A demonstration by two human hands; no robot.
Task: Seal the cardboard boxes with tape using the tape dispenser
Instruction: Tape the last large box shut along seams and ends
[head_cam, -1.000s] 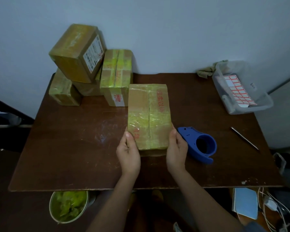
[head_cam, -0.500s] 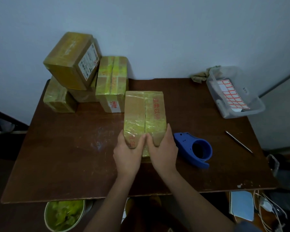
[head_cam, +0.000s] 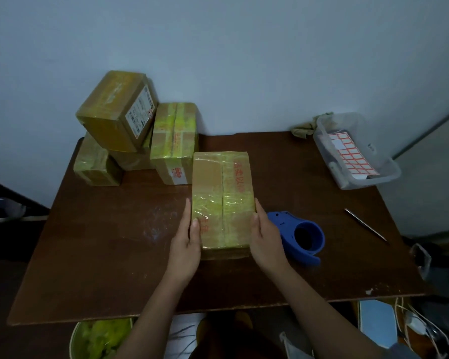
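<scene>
Both grips flat against taped box (head_cam: pixel 222 200) sides: left hand (head_cam: pixel 186 244), right hand (head_cam: pixel 266 242); red print unreadable.

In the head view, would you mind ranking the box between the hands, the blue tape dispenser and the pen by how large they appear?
Largest to smallest, as they appear:
1. box
2. blue tape dispenser
3. pen, clearly the thinnest.

You have five boxes: one (head_cam: pixel 222 200) between your hands, four stacked beyond your left hand (head_cam: pixel 186 244). One dispenser (head_cam: pixel 300 235) sits just beside your right hand (head_cam: pixel 266 242); farther right lie one pen (head_cam: pixel 364 224) and one tub (head_cam: pixel 360 154).
</scene>
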